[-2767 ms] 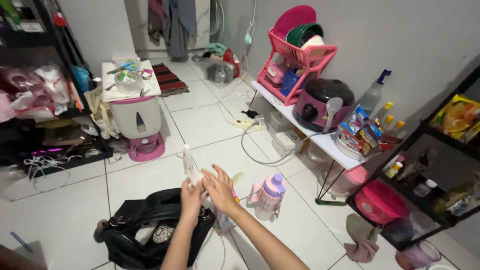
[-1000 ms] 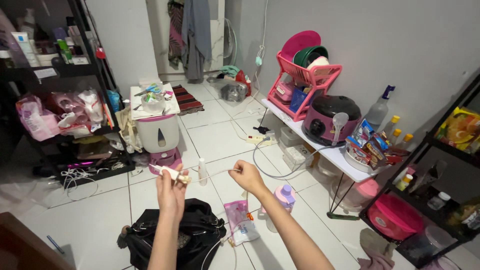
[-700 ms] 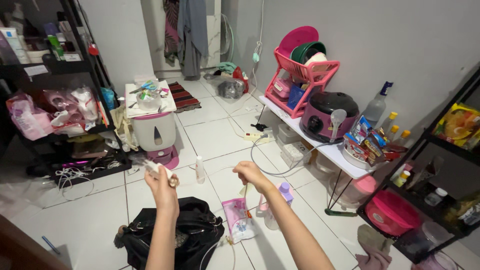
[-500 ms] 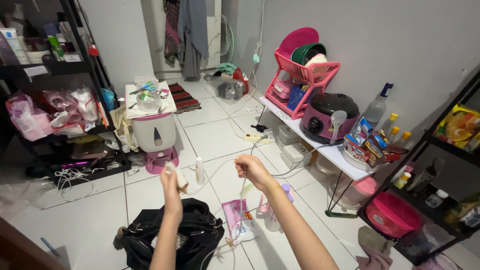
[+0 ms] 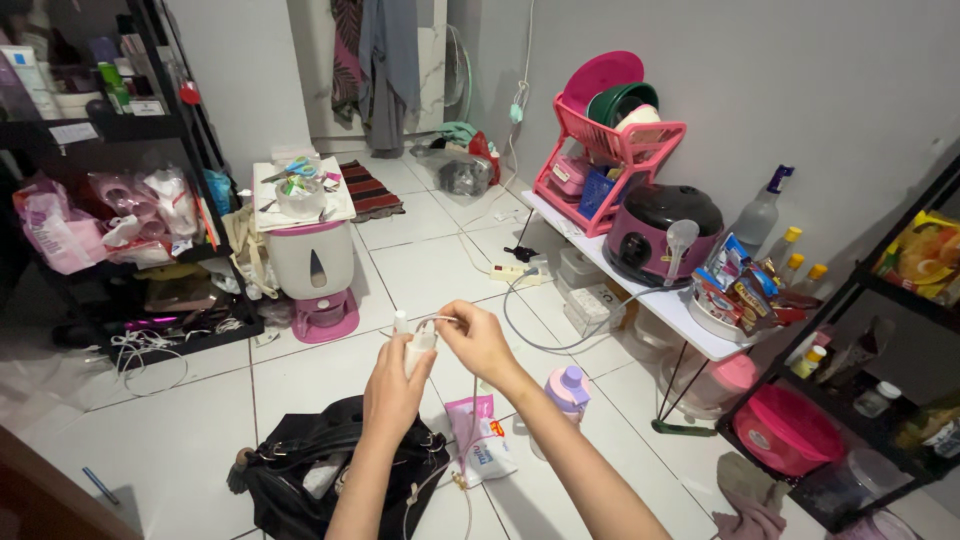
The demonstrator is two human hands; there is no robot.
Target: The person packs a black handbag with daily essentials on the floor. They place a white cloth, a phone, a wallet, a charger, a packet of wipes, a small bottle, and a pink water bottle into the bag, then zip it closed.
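Both hands meet above the open black bag on the tiled floor: the left hand is clamped on a small white charger block, and the right hand pinches its thin white cable at the top. Judged from this, winding is barely begun; most cable hangs loose toward the bag.

I'm looking at a lived-in home room: rice cooker, pink dish rack, hanging clothes, tiled floor.
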